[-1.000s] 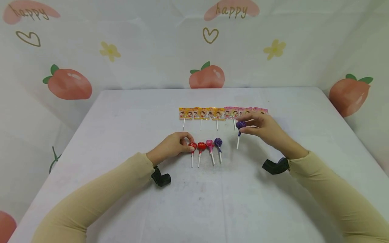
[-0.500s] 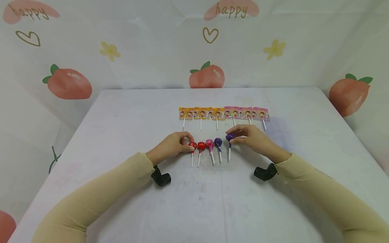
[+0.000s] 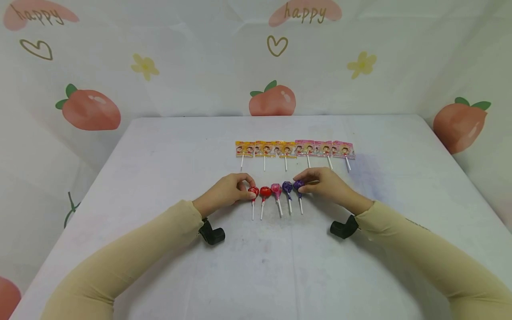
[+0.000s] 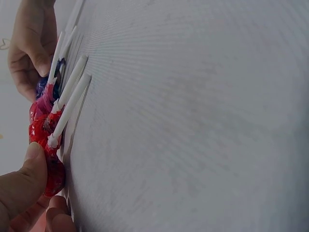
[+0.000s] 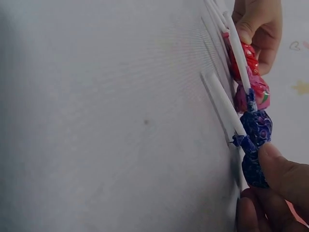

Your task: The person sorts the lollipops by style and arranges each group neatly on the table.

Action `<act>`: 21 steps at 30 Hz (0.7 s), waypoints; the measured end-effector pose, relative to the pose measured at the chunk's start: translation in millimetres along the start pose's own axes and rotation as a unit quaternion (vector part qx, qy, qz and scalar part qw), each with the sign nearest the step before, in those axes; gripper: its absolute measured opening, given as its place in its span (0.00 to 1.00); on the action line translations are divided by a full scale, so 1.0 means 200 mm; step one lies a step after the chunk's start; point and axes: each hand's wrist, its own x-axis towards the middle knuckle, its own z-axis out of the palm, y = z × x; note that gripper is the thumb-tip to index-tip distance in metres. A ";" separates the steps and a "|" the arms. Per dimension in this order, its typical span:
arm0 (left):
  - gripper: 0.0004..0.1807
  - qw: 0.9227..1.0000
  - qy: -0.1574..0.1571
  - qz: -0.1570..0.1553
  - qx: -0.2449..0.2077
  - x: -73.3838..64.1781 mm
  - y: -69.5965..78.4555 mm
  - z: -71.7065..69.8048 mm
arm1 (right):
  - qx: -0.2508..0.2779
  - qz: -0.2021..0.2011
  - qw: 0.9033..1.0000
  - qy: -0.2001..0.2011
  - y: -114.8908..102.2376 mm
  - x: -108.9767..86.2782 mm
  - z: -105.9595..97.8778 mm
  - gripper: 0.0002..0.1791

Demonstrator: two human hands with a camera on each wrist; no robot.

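Note:
My left hand point(image 3: 229, 192) pinches the head of the leftmost red lollipop point(image 3: 253, 192) between thumb and fingers. Beside it in the row lie a second red lollipop point(image 3: 265, 192), a pink lollipop point(image 3: 276, 189) and a purple lollipop point(image 3: 287, 187). At the row's right end my right hand point(image 3: 326, 186) pinches another purple lollipop point(image 3: 299, 185) by its wrapped head, right beside its purple neighbour. All the white sticks point toward the person. In the right wrist view, the thumb point(image 5: 277, 166) presses on the held purple head, with fingers curled beneath.
Behind this row lies a line of flat-packed lollipops, some in yellow wrappers point(image 3: 265, 149) and some in pink wrappers point(image 3: 324, 148). They lie on a white-covered table point(image 3: 180, 146). A white cloth backdrop point(image 3: 200, 58) printed with peaches hangs behind it.
My right hand has carried the purple lollipop left and toward the person, down to the row's right end. The left hand has kept its place on the red lollipop.

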 end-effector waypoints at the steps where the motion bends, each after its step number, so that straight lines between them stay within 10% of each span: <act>1: 0.13 1.000 0.000 0.001 0.001 0.00 0.00 0.00 | 0.001 0.000 1.000 0.000 0.00 0.00 0.00 0.16; 21: 0.12 1.000 -0.003 0.000 -0.004 0.00 0.00 0.00 | -0.016 0.015 1.000 0.015 -0.02 -0.02 0.03 0.15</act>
